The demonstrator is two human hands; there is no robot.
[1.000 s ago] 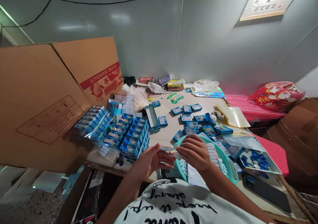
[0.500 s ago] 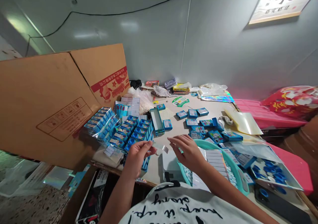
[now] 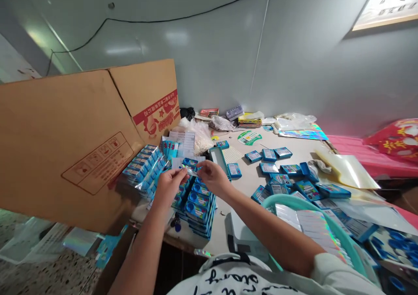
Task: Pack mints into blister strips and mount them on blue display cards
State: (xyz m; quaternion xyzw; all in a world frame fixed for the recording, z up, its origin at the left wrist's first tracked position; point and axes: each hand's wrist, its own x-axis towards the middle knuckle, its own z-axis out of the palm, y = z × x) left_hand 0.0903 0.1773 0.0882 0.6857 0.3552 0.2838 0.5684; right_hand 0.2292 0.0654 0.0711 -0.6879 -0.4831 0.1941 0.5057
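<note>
My left hand (image 3: 169,185) and my right hand (image 3: 213,176) are raised together over a stack of small blue boxes (image 3: 196,199). Both pinch a small shiny clear sleeve (image 3: 189,169) between thumb and fingers, left hand on its left end, right hand on its right end. More blue boxes in clear wrap (image 3: 145,167) lie to the left of the stack. Loose blue boxes (image 3: 287,173) are scattered on the table to the right.
A big cardboard box (image 3: 75,142) stands on its side at the left. A teal basket (image 3: 326,234) with white label sheets sits near my right arm. Plastic bags and packets line the wall. A pink surface (image 3: 369,155) lies at the right.
Both hands moved from the teal basket leftward and up over the stack of blue boxes, carrying the small clear sleeve. The view swung left.
</note>
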